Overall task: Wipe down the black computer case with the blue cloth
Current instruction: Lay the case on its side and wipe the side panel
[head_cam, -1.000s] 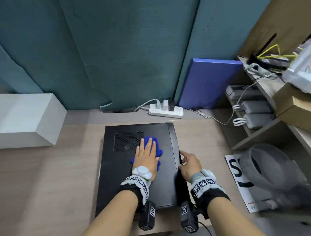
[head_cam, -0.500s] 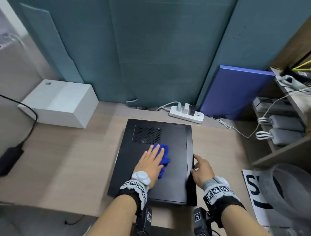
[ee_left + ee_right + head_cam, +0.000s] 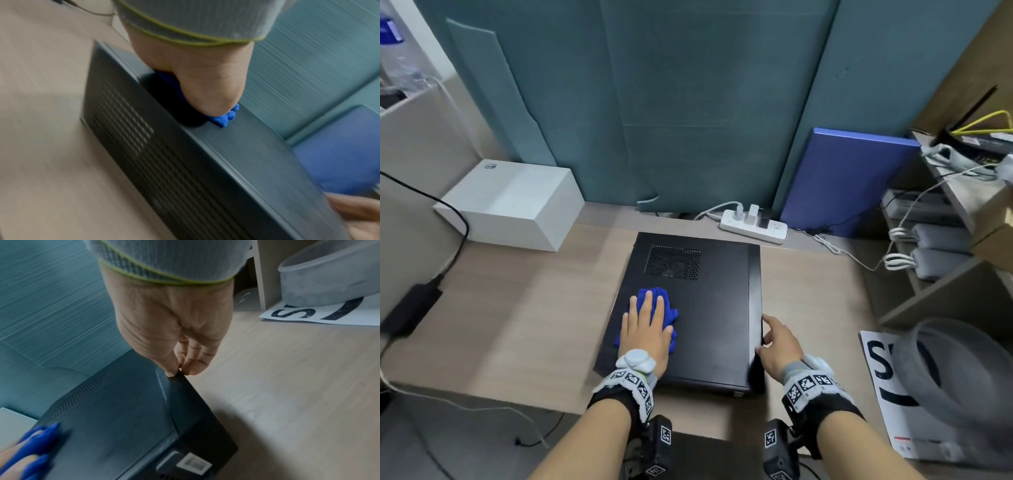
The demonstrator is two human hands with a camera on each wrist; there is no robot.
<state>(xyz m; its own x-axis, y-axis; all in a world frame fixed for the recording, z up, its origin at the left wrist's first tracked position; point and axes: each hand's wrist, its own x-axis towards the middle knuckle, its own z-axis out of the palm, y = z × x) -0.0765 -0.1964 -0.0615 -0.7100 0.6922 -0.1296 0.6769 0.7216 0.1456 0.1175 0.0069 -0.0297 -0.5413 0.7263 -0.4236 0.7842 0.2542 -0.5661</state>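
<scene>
The black computer case [image 3: 715, 308] lies flat on the wooden desk [image 3: 517, 308], its vent grille toward the back. My left hand [image 3: 645, 325] lies flat, fingers straight, pressing the crumpled blue cloth [image 3: 654, 296] onto the case's left half, just in front of the grille. In the left wrist view my left hand [image 3: 205, 81] covers most of the cloth [image 3: 224, 119], which rests on the case [image 3: 246, 154]. My right hand [image 3: 779, 342] holds the case's right edge. The right wrist view shows the right hand [image 3: 180, 371] pinching that edge of the case [image 3: 123, 410], thumb on top and fingers down the side.
A white box [image 3: 513, 202] stands back left and a power strip [image 3: 753, 224] behind the case. A blue board [image 3: 842, 181] leans on the wall. Shelves with adapters [image 3: 935, 253], a grey tub [image 3: 941, 370] and a printed sheet [image 3: 876, 370] fill the right. A black power brick [image 3: 410, 308] lies left.
My left hand has slid the cloth from beside the grille near the case's middle over to its left half and closer to me. The right hand stays on the right edge.
</scene>
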